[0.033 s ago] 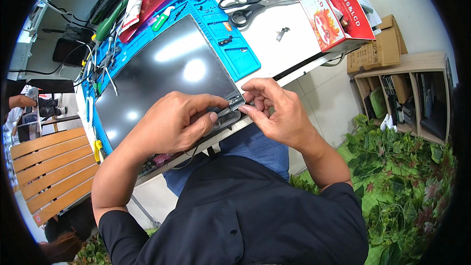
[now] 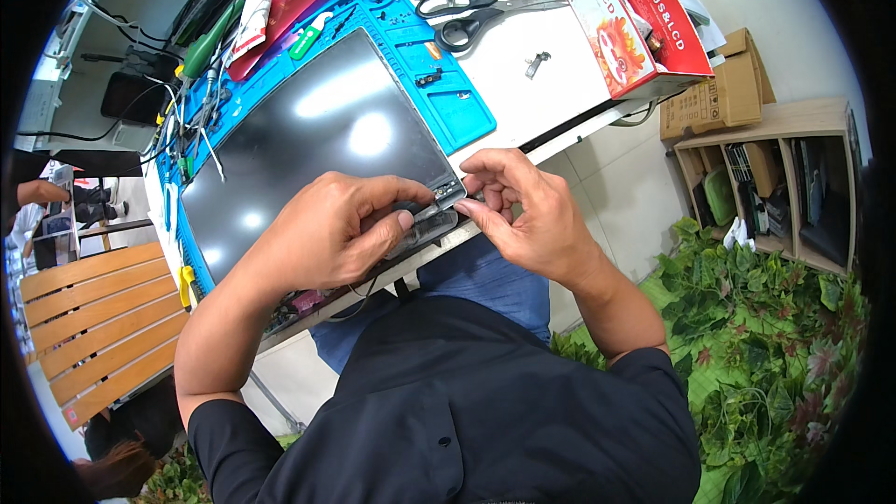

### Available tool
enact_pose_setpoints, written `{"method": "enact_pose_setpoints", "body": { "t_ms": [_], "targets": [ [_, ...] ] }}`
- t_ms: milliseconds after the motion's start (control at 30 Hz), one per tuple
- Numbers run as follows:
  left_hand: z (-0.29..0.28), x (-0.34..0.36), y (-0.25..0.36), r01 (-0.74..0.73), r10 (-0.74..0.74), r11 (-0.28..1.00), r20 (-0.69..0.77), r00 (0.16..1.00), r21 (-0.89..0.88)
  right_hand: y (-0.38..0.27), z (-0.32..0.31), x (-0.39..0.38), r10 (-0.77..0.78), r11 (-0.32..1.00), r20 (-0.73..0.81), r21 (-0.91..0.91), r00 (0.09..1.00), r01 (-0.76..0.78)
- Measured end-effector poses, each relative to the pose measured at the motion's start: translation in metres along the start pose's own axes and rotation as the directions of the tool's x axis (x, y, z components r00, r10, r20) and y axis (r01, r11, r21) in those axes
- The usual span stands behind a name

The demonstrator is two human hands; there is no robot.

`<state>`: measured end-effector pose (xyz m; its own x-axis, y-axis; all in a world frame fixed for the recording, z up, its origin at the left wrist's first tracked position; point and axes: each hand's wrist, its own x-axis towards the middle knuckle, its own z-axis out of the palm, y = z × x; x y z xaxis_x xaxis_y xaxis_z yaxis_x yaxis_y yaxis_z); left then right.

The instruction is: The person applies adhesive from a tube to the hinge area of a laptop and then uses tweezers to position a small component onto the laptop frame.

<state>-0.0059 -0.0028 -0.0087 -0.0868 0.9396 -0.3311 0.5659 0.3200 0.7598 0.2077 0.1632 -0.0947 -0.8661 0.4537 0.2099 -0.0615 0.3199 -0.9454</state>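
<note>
Dark screen panel point(image 2: 308, 149) lying partly on blue mat point(image 2: 462, 121). Left hand point(image 2: 327, 229) at panel's near right corner, thumb and index bent over small grey strip point(image 2: 432, 213); cannot tell if pinching. Right hand point(image 2: 532, 215) just right of same corner, fingers half curled, thumb tip by strip; grip unclear. Black scissors point(image 2: 471, 21) beyond panel, to right; red box point(image 2: 644, 23) farther right of panel.

Scissors point(image 2: 483, 17) obstruct the seemingly passable tabletop point(image 2: 509, 56) right of the screen point(image 2: 317, 140).
</note>
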Motion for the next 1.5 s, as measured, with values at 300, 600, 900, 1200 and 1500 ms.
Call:
{"method": "enact_pose_setpoints", "body": {
  "t_ms": [300,600,900,1200,1500],
  "targets": [
    [0.005,0.002,0.007,0.014,-0.014,1.0,-0.032,0.999,0.008,0.001,0.004,-0.005,0.008,0.999,-0.047,0.033,0.999,-0.006],
    [0.006,0.0,0.02,-0.031,0.036,0.989,-0.033,0.999,0.146,0.002,0.006,-0.006,0.011,1.0,-0.066,0.026,0.998,-0.009],
    [0.003,0.0,0.009,-0.003,0.003,1.0,0.026,1.0,0.013,0.011,0.016,-0.009,-0.018,0.997,-0.14,0.066,0.99,0.027],
    [0.002,0.004,0.007,0.018,-0.018,0.998,0.001,1.0,-0.057,-0.006,0.005,-0.002,-0.043,0.997,-0.06,-0.065,0.997,0.039],
    [-0.003,-0.004,0.004,0.035,-0.038,0.998,-0.072,0.997,-0.051,-0.002,-0.01,0.016,-0.27,0.926,0.158,-0.227,0.95,0.301]
  ]
}}
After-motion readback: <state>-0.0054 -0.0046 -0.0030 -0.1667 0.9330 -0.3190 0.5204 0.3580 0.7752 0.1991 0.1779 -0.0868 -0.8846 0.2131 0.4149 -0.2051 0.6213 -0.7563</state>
